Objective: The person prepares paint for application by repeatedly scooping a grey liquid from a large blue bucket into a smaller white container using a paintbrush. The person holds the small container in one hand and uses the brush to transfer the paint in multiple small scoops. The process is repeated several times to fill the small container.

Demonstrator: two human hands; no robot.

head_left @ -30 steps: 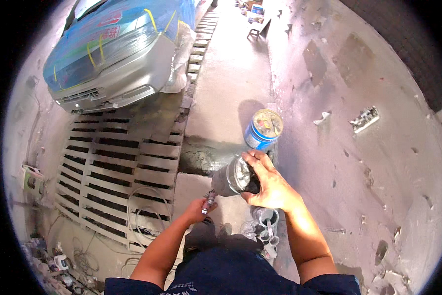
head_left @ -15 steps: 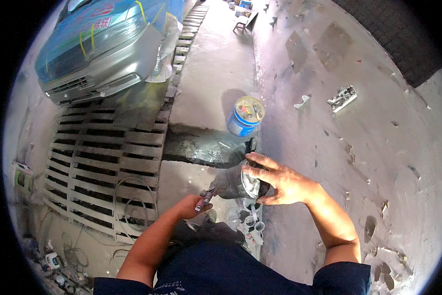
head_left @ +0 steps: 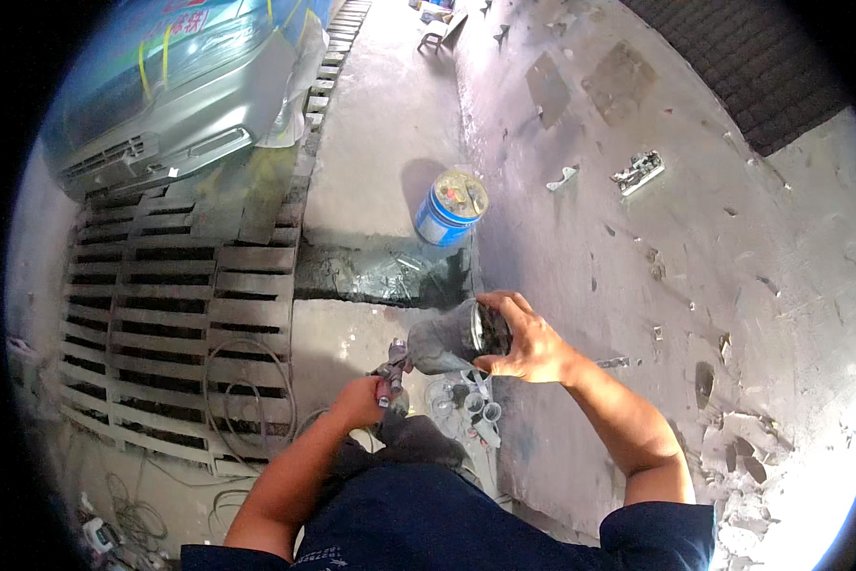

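A paint spray gun (head_left: 396, 360) is in my left hand (head_left: 359, 403), its fingers wrapped round the grip. Joined to the gun is a smoky grey paint cup (head_left: 439, 341), tipped sideways so that its wide end points right. My right hand (head_left: 528, 344) clasps the dark and silvery lid end (head_left: 485, 329) of the cup, fingers over the top and thumb at the lower edge. The palm hides part of the lid. Below the cup, several clear plastic cups (head_left: 474, 403) stand on a low surface near my legs.
Ahead stands a blue bucket (head_left: 451, 207) with a littered top. A silver car bumper (head_left: 199, 124) and blue masking film are at the far left, beside slatted floor grating (head_left: 166, 319). A hose (head_left: 247, 381) lies coiled on it. The stained wall (head_left: 590, 238) runs along my right.
The fingers of my right hand have gone from spread over the lid to wrapped round its rim. The whole view has shifted, so the surroundings sit further left and higher.
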